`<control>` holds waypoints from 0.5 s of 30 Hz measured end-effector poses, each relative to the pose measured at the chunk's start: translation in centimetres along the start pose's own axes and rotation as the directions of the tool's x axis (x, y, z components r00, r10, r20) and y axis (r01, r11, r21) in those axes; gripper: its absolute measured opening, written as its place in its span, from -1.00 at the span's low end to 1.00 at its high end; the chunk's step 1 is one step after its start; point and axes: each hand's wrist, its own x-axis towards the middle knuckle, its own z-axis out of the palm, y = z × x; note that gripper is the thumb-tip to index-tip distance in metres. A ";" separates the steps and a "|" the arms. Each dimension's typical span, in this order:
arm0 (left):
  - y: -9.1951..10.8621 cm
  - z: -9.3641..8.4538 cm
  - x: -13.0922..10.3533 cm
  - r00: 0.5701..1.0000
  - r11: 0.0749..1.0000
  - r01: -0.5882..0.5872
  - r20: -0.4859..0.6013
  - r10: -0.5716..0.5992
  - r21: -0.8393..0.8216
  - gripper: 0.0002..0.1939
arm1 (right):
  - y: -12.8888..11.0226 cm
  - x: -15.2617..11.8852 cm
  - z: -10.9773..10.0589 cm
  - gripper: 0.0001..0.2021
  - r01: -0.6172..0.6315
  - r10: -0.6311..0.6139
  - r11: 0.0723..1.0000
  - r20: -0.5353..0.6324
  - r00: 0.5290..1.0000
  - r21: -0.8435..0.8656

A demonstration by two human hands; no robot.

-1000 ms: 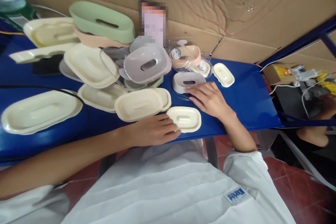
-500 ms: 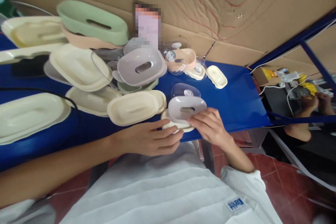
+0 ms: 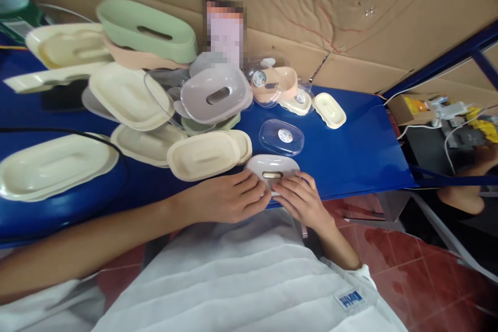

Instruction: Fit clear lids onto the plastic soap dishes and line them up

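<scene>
Head view: the grey dish (image 3: 272,168) now sits on the cream tray at the table edge (image 3: 350,187).
Left hand (image 3: 223,199) and right hand (image 3: 301,199) both press it down; the clear lid (image 3: 281,136) lies uncovered behind.

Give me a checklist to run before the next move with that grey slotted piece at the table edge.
1. Both hands on the grey slotted piece: ok; left hand and right hand touch it.
2. Grip firm: cannot tell.
3. Cream tray under it, seated flush: cannot tell, hidden.
4. Clear lid within reach, apart from other parts: ok.
5. Piece away from the table edge: not ok.
6. Nearby cream lid clear of the hands: not ok, very close.
</scene>
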 end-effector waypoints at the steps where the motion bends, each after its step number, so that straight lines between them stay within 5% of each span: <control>1: 0.0 -0.1 0.1 1.000 1.000 -0.007 0.010 0.007 0.017 -0.79 | 0.0 -0.1 0.1 -0.60 -0.001 0.001 1.000 0.008 1.000 -0.001; 8: 0.1 0.2 0.0 0.998 1.000 0.005 0.062 -0.004 -0.009 -0.83 | 1.7 -0.1 -1.3 -0.60 -0.004 0.000 0.996 0.035 0.999 0.088; 12: 0.1 0.7 -0.4 0.997 0.999 0.013 0.071 -0.010 -0.042 -0.84 | 5.3 2.0 -2.8 -0.52 -0.209 0.213 0.975 0.052 0.976 -0.072; 15: 0.0 0.8 -0.4 0.997 0.998 0.007 0.072 -0.002 -0.066 -0.83 | 7.9 3.8 -2.7 -0.41 -0.279 0.312 0.945 0.216 0.925 -0.171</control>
